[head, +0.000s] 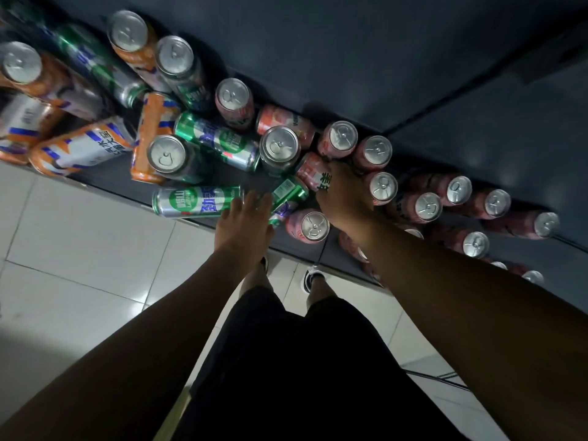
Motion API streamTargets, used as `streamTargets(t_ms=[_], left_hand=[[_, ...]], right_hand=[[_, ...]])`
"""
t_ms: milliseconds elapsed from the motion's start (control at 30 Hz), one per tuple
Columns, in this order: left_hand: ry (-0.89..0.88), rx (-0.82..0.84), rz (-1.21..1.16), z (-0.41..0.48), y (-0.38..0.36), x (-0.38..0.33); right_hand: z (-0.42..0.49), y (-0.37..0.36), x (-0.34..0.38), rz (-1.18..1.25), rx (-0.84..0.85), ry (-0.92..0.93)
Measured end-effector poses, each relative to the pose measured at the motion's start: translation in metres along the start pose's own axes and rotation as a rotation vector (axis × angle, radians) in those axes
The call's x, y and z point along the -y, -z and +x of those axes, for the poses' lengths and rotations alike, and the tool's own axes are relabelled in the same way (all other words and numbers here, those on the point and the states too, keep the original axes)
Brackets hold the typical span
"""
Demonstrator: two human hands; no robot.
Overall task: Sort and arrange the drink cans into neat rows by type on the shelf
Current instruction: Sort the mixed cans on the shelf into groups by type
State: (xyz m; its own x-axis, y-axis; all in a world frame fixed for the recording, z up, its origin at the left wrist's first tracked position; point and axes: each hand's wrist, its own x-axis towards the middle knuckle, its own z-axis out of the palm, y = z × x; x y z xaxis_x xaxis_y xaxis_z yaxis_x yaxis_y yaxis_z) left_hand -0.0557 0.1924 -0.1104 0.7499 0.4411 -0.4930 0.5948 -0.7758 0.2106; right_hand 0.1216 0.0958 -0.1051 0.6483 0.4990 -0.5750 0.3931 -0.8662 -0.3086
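On the dark shelf [222,178], cans are seen mixed, some upright and some on their sides. A green can [194,202] is laid on its side at the front edge, its long axis running left to right along that edge. A second green can [288,192] is tipped over just to its right, its long axis set diagonally from lower left to upper right. The left hand [245,226] is held flat with the fingers straight and slightly spread, the fingertips placed at the meeting ends of these two cans; nothing is gripped by it.

The right hand [345,198] is laid over a pink can [313,171] that lies on its side just behind the second green can, the printed side turned up. The fingers are curled over this can, and its far end is hidden by them.

To the right, upright pink cans [428,206] are grouped with their silver tops up, and one more pink can [313,226] is stood between the two wrists. At the left, orange cans [82,148] are strewn on their sides, pointing various ways. A third green can [219,140] is laid diagonally in the middle.

A tiled floor [79,249] is seen below the shelf.
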Motion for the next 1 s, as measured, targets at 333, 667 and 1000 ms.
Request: streamTargets(t_ms=[333, 667, 1000], left_hand=[[0.020, 0.074, 0.167, 0.002, -0.027, 0.000], [0.040, 0.062, 0.007, -0.006, -0.003, 0.000], [0.062, -0.201, -0.385, -0.010, 0.031, -0.024]], right_hand=[[0.017, -0.019, 0.001, -0.219, 0.051, -0.046], [0.022, -0.006, 0.005, -0.236, 0.038, -0.056], [-0.001, 0.011, 0.011, -0.164, -0.103, -0.021]])
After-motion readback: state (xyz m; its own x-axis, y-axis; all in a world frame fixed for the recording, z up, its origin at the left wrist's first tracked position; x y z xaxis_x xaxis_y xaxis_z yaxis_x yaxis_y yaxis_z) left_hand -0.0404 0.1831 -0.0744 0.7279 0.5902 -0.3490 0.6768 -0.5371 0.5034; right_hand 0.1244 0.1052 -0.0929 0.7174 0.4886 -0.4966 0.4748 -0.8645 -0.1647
